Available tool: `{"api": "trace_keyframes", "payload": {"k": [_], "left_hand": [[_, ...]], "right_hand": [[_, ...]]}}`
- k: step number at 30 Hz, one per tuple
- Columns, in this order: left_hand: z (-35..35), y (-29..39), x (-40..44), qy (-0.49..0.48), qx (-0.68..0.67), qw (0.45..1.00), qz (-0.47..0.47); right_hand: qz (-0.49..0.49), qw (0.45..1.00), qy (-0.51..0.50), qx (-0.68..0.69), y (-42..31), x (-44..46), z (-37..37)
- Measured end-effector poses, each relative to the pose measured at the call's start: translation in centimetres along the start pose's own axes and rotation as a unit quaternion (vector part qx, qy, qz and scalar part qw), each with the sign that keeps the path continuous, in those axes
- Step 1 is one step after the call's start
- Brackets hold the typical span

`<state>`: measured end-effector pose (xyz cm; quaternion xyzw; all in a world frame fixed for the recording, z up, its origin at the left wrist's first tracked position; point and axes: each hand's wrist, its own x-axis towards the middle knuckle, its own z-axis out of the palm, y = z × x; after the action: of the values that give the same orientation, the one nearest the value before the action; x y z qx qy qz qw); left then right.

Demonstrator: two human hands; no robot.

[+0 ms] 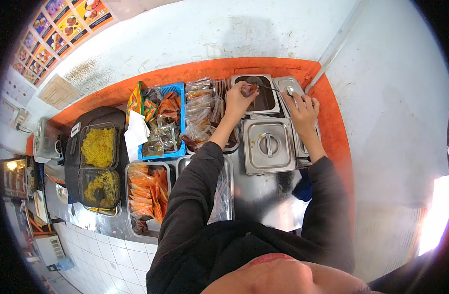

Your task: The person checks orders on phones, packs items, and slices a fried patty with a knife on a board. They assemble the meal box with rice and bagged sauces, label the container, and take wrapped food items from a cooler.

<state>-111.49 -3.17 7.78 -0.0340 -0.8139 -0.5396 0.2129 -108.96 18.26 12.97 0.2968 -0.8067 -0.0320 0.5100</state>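
Observation:
Over the left edge of an uncovered steel pan (269, 104) of dark sauce, my left hand (239, 102) is closed round a small clear bag (250, 89) with something dark red in it. A thin dark-handled utensil (268, 88) runs from the bag to my right hand (303, 110). The fingers of my right hand are curled at its other end, above a lidded steel pan (285, 83). Just below the open pan sits another steel pan with a handled lid (269, 145). The tip of the utensil is hidden at the bag.
Left of my arms are filled bags (200, 110), a blue basket (182, 117) of packets, and a tray (168, 171) of orange bags. Farther left, two containers hold yellow food (98, 147). An orange-edged wall (210, 68) bounds the counter behind; another wall stands right.

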Motion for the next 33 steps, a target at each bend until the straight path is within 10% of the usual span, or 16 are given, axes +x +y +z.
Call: {"api": "trace_keyframes", "payload": {"k": [12, 19, 25, 31, 33], "left_hand": [[-0.1, -0.3, -0.7, 0.035, -0.029, 0.999, 0.025], [-1.0, 0.1, -1.7, 0.047, -0.004, 0.998, 0.031], [-1.8, 3.1, -3.3, 0.027, -0.055, 0.998, -0.016], [-3.2, 5.9, -4.5, 0.020, -0.128, 0.991, -0.039], [-4.3, 6.0, -4.5, 0.003, -0.122, 0.992, -0.028]], "right_hand": [[0.326, 0.906, -0.126, 0.240, -1.0, 0.8, 0.5], [0.371, 0.865, -0.237, 0.242, -0.9, -0.2, 3.2], [0.201, 0.908, -0.149, 0.337, -5.3, 1.4, 2.6], [0.373, 0.794, -0.103, 0.468, -6.6, 1.6, 0.9], [0.444, 0.614, -0.093, 0.646, -6.2, 1.9, 0.6]]}}
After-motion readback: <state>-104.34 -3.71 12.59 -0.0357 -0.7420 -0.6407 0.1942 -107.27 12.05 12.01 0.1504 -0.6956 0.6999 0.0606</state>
